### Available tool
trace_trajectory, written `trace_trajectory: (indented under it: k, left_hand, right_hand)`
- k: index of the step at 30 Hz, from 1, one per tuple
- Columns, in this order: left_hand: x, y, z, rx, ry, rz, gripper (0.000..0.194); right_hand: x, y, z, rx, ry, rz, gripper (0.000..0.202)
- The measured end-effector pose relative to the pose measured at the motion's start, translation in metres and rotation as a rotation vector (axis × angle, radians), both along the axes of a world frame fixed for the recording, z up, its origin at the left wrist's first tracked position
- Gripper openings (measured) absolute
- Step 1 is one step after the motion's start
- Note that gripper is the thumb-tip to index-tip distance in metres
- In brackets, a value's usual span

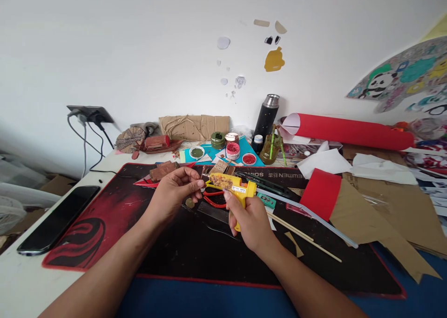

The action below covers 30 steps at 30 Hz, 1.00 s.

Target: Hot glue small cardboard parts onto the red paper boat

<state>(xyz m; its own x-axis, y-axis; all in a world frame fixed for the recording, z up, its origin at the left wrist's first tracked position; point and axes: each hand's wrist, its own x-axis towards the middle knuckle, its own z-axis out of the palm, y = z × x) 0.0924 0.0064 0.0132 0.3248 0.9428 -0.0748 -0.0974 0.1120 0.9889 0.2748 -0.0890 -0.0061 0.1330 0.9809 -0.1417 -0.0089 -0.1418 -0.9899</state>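
Observation:
My right hand (pixel 254 221) grips the handle of a yellow hot glue gun (pixel 220 180), its barrel stained brown and its nozzle turned to the left. A long translucent glue stick (pixel 328 225) runs out of the gun's back and slopes down to the right. At the nozzle, my left hand (pixel 179 187) is closed in a pinch. Something small and dark shows by its fingertips, too small to name. Below the gun lie red-handled scissors (pixel 213 202), partly covered by the hands. Behind the left hand rest brown-painted cardboard pieces (pixel 162 171).
A black and red desk mat (pixel 167 257) covers the table, with wooden sticks (pixel 324 250) on it. A phone (pixel 59 220) lies left. Behind stand open paint pots (pixel 233 150), a brush jar (pixel 268 151) and a black thermos (pixel 267 115). Red paper (pixel 320 194) and cardboard (pixel 363 215) lie right.

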Motion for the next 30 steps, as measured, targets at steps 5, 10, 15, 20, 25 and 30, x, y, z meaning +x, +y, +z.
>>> trace_trajectory:
  k: [5,10,15,20,25,30]
  left_hand:
    - [0.000,0.000,0.000,0.015,-0.027,0.012,0.051]
    - [0.000,0.000,0.000,0.016,-0.014,0.022,0.050]
    - [0.000,0.000,-0.001,0.013,-0.005,0.002,0.050]
    - [-0.005,0.001,0.007,0.056,-0.016,0.012,0.046]
    - [-0.022,0.007,0.027,0.166,-0.151,0.187,0.046]
    - [-0.046,0.007,0.038,0.179,-0.170,0.220,0.045]
  right_hand:
    - [0.000,0.001,0.001,-0.002,0.017,-0.012,0.069]
    - [0.001,0.001,0.001,-0.002,0.029,-0.012,0.069]
    - [0.000,0.000,0.000,-0.002,0.021,-0.007,0.067]
    - [0.001,0.003,-0.001,-0.033,0.017,-0.005,0.062]
    - [0.005,0.008,-0.015,-0.008,-0.109,0.011,0.058]
    - [0.001,0.002,-0.017,0.137,-0.545,0.045,0.057]
